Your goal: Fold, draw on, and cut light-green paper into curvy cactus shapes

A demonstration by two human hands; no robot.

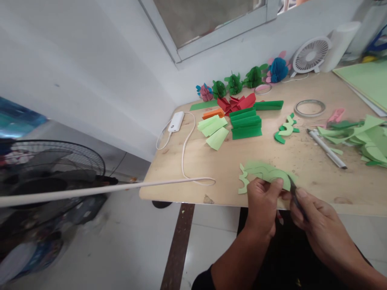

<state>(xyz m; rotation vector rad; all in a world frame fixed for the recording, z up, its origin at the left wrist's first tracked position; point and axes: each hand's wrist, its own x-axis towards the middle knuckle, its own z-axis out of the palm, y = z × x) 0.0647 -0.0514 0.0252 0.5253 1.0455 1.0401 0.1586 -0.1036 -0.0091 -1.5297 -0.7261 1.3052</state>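
While the left hand [263, 201] pinches a piece of light green paper [266, 172] between thumb and fingers, the right hand [313, 215] has its fingers closed around a pair of dark scissors [298, 200], whose blades meet the paper's right end. The paper is held near the front edge of the wooden worktop [169, 169], and drawn curved lines show on it. Just left of it lies a wavy-edged light green cutout [242, 185]. Farther back, folded light green papers [213, 128] lie beside folded dark green papers [246, 127], with a folded orange paper [213, 114] and folded red paper [236, 104] behind them. Along the wall stands a row of rounded paper figures, among them a blue one [278, 69] with pink parts and a pink one [206, 93] with blue parts. To the right of the dark green papers are small curved green cutouts [286, 128]; beyond these lie a roll of tape [310, 115], a pen [328, 150] and a heap of green scraps [370, 141]. A small white fan [310, 56] stands at the back, near light green sheets [365, 82]. At the worktop's left side rests a white power bank [177, 121], a white cable [183, 155] running near it.
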